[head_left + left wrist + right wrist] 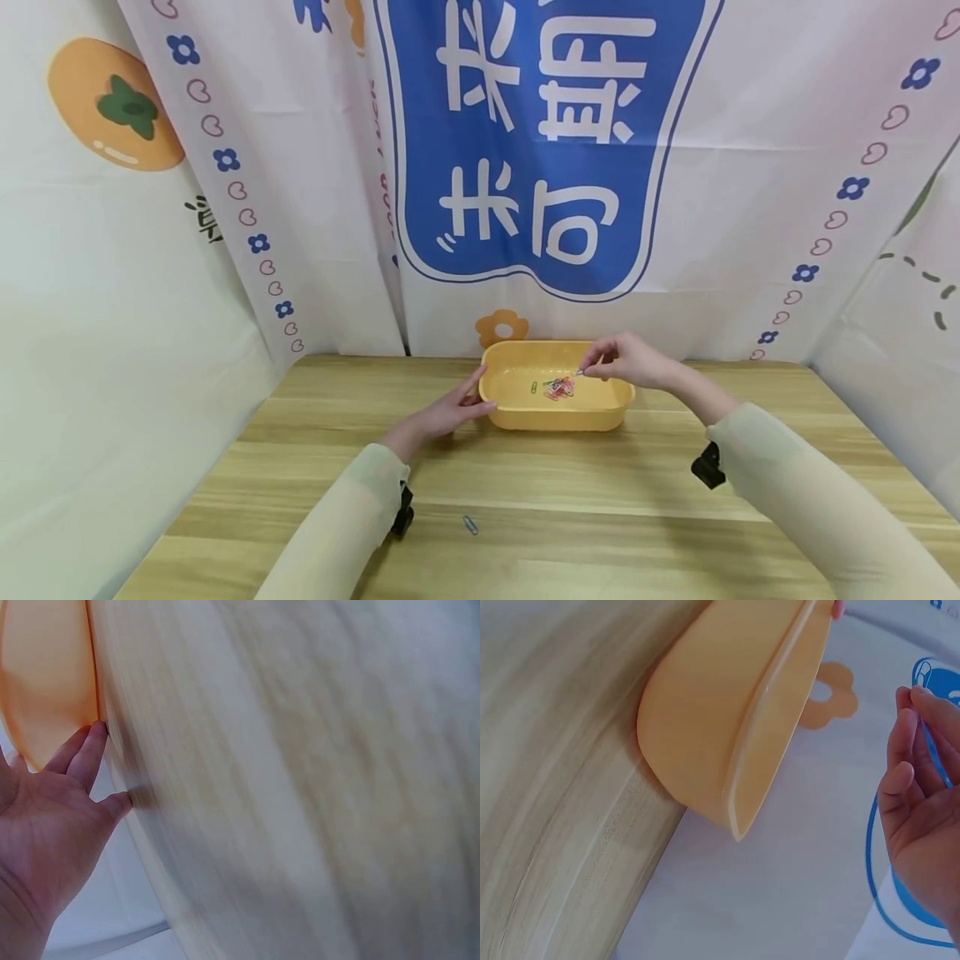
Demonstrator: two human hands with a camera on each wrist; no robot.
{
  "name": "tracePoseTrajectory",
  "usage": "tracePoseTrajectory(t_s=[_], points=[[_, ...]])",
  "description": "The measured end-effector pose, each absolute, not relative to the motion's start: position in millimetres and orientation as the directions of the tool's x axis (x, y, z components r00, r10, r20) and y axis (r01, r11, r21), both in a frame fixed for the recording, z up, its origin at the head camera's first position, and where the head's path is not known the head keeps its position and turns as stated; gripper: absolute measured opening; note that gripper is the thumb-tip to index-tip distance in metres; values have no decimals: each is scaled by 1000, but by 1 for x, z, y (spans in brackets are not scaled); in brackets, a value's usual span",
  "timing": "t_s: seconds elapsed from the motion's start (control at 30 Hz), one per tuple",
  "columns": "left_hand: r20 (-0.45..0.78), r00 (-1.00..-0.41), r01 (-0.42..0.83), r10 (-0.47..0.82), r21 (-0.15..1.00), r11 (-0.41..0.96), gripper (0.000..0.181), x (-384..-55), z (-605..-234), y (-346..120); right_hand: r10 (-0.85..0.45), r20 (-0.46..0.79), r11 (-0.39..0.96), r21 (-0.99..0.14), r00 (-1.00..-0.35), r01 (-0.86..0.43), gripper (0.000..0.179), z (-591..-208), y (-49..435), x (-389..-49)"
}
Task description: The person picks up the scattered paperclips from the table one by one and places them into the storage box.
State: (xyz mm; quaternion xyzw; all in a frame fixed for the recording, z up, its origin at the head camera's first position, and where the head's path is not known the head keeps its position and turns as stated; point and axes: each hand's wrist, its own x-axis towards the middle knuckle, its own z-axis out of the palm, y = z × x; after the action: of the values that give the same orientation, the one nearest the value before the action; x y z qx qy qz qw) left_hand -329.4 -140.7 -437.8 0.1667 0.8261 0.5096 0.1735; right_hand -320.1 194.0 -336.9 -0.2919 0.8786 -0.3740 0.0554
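My right hand is raised over the right part of a yellow plastic basin, pinching a paper clip between thumb and fingertip. A small heap of mostly pink and red paper clips lies on the basin floor, with a green paper clip apart to its left. My left hand rests against the basin's left end. In the left wrist view its fingers look fairly straight and touch the outer wall.
One blue paper clip lies on the wooden table toward the front. Behind the basin hangs a white printed cloth with a large blue panel. More cloth lines the left side. Black bands sit at both wrists.
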Motion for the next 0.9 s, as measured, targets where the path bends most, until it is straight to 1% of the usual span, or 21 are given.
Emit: tracePoseTrajectory(t_s=[0.2,0.5,0.7,0.8,0.9], points=[[-104,-876,114,471,904,412,80,-331,-440,-140,-489,110,576,-705,-865,-415,11,-341,191,-341],[-99,-869,125,484,904,408,83,-333,-442,-141,-396,68,610,-725,-916,-319,10,-354,186,-366],[-119,-880,100,460,900,425,80,-331,-442,-144,-389,18,625,-730,-921,-278,11,-371,178,-380],[-132,-880,88,457,899,430,80,-331,-443,-144,-359,10,628,-738,-933,-249,13,-378,177,-385],[-120,-878,102,464,899,426,80,-332,-442,-142,-327,14,636,-737,-945,-231,13,-383,178,-388]])
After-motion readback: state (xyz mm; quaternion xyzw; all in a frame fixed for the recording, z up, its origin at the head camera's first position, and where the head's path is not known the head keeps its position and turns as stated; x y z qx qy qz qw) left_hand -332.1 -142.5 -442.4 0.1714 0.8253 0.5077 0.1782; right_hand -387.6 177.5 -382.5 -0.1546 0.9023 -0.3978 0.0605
